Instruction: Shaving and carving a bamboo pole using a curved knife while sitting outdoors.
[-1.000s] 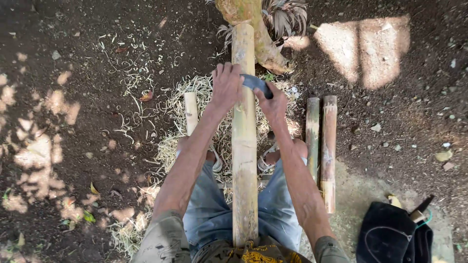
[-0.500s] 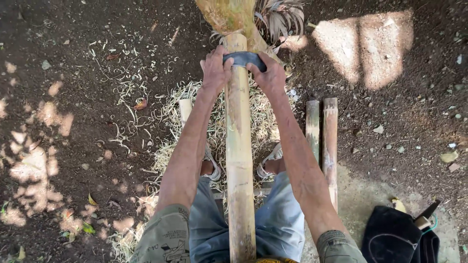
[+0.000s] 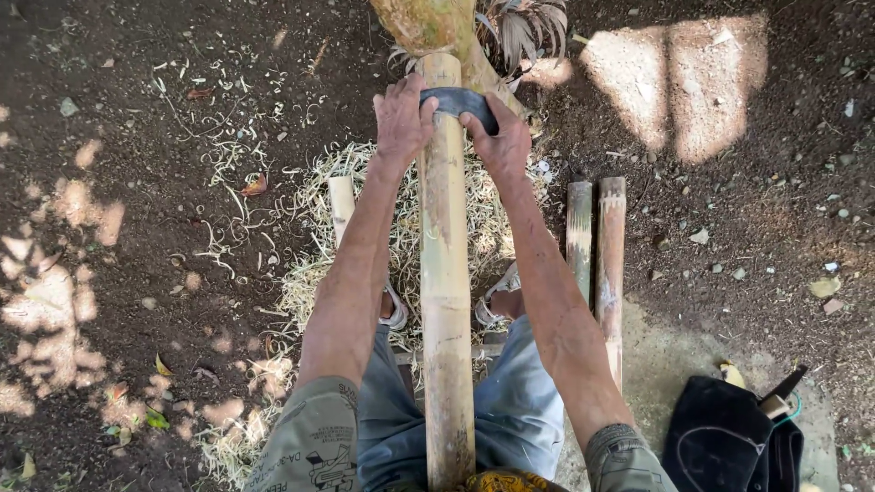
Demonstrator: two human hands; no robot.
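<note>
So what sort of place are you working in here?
Probably an outdoor yard workspace: bare dirt ground with patches of sunlight, wood shavings scattered around, and cut bamboo poles lying beside the one being worked.

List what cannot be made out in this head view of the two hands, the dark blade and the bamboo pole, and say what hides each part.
- Dark blade: both ends hidden by the left hand and right hand.
- Bamboo pole: near end cut off by the bottom edge.
- Tool on the black bag: mostly hidden, too small to identify.
- Feet: largely covered by forearms and pole.
</note>
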